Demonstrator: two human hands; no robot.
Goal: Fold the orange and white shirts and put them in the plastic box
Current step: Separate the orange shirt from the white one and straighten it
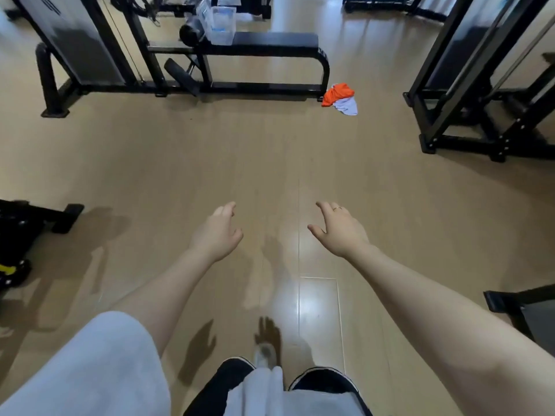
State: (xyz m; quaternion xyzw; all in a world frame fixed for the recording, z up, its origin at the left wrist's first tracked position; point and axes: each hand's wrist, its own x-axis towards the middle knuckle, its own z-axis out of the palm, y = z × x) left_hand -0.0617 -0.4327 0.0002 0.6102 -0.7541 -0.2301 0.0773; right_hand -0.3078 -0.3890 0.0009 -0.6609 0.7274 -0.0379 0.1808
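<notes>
An orange shirt (338, 93) lies crumpled on the wooden floor by the right foot of a black bench, with a white shirt (347, 106) bunched against its near side. A clear plastic box (222, 25) stands on the bench's left end. My left hand (216, 232) and my right hand (338, 228) are stretched out in front of me over bare floor, well short of the shirts. Both hands hold nothing and their fingers are spread.
The black padded bench (270, 40) belongs to a gym machine at the back left. Another black machine frame (468, 94) stands at the right. Dark equipment (18, 235) sits at the left edge. Wooden floor (270, 163) stretches between me and the shirts.
</notes>
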